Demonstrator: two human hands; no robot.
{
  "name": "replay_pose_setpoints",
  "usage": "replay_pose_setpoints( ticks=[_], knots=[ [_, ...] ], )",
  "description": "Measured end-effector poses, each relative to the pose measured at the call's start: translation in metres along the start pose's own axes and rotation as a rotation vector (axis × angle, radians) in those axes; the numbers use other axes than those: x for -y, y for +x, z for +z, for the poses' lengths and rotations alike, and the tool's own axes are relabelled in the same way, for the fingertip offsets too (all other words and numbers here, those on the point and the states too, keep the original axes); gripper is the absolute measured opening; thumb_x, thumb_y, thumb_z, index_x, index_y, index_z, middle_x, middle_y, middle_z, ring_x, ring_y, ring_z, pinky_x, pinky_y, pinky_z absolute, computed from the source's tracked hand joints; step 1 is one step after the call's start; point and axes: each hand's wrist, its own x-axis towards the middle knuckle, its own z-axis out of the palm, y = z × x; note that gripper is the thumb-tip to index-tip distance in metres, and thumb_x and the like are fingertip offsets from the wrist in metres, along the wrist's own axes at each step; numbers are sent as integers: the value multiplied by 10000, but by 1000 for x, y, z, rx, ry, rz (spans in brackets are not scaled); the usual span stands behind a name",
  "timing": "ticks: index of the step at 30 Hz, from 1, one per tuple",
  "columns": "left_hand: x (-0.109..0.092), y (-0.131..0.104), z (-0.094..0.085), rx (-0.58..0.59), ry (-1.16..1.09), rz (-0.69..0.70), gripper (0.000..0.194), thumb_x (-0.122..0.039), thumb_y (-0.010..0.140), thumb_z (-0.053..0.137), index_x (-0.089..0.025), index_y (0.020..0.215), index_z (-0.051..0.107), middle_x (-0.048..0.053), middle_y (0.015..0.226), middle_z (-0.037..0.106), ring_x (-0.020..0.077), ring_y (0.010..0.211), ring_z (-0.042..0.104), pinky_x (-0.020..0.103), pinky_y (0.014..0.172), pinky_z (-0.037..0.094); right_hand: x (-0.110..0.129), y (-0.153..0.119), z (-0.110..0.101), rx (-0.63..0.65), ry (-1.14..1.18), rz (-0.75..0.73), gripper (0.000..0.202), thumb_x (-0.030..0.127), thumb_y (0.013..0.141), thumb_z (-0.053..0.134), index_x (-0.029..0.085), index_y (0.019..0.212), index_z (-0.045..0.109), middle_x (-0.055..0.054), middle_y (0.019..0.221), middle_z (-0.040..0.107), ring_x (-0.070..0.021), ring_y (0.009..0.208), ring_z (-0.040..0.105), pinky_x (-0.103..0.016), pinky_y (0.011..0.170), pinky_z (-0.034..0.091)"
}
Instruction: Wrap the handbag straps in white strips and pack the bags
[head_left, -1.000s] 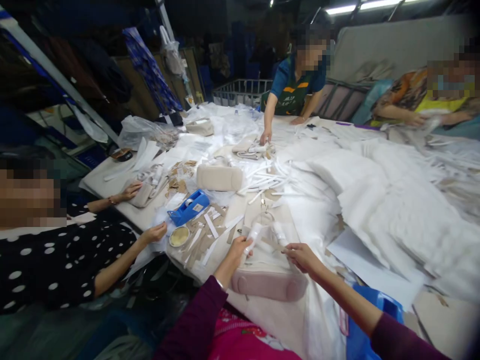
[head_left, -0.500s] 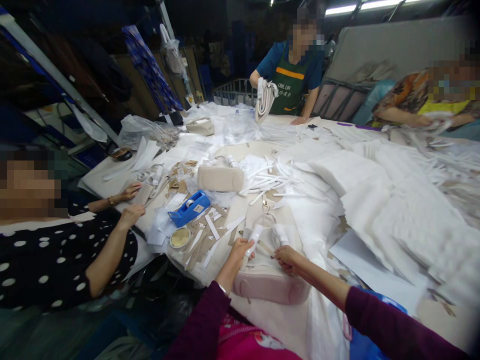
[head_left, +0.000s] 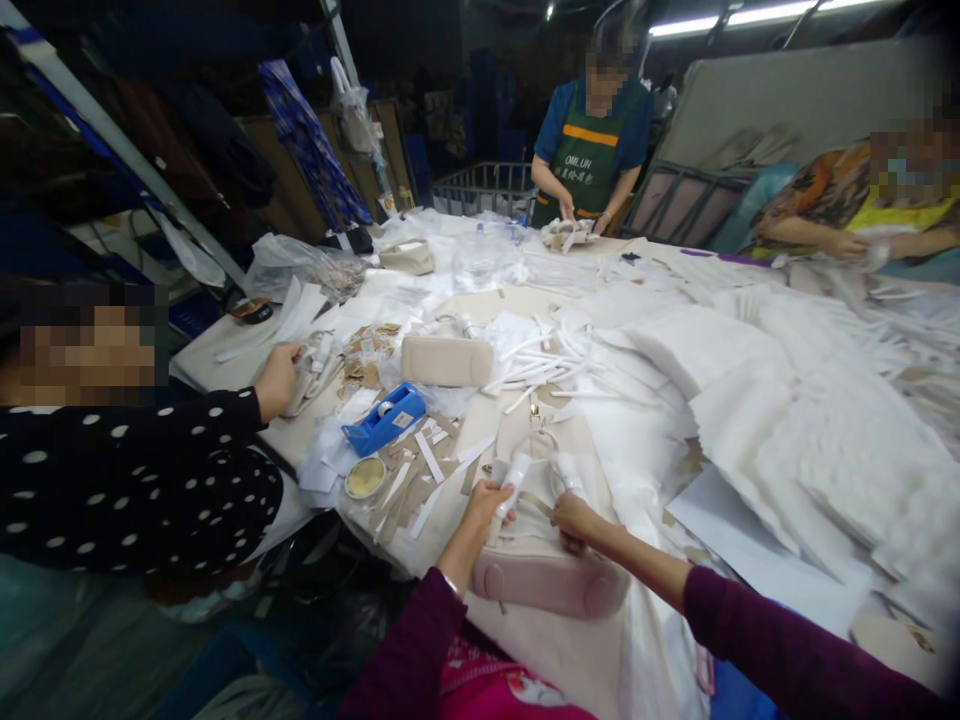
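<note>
A pale bag lies on its side at the table's near edge, its base toward me. Its handle ends have white wrapping. My left hand is closed round the left wrapped part. My right hand pinches a narrow beige strap, just below the right wrapped part. A metal clasp shows on the beige material beyond the handle.
Left of the bag are a blue tape dispenser, a round tin and paper strips. Another beige bag lies farther back. White foam sheets are piled at right. Several people are around the table.
The person at the back has lowered a bag to the table. The person at left has reached forward over the table. My hands keep nearly the same hold.
</note>
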Motion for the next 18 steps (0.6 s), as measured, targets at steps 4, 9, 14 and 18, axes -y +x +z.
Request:
replay_pose_setpoints(
  ticks=[4, 9, 14, 18],
  knots=[
    [1, 1, 0, -9, 11, 10, 669, -618, 589, 724, -130, 975, 481, -7, 475, 593, 149, 429, 557, 238, 454, 378, -4, -4, -5, 30, -35, 42, 220, 333, 879, 591, 119, 884, 641, -43, 786, 668, -122, 643, 620, -249, 584, 522],
    [4, 1, 0, -5, 2, 17, 625, -588, 613, 722, -139, 968, 473, -11, 484, 598, 135, 409, 539, 234, 449, 379, -5, -1, -9, 20, -108, 49, 179, 190, 740, 642, 151, 570, 603, -14, 434, 583, -125, 395, 555, -192, 408, 418],
    [3, -1, -1, -2, -3, 44, 615, -623, 608, 711, -159, 936, 475, -10, 516, 602, 132, 438, 558, 225, 456, 382, -7, 14, -4, 17, -141, 94, 131, 82, 687, 604, 136, 571, 573, -38, 409, 572, -152, 330, 530, -220, 350, 406],
    [0, -2, 0, 2, 6, 33, 607, -615, 604, 718, -163, 921, 463, -14, 501, 592, 136, 428, 553, 227, 451, 380, -8, 18, -2, 20, -53, 64, 36, 132, 784, 555, 160, 801, 541, -10, 489, 615, -135, 338, 542, -194, 351, 392]
  ],
)
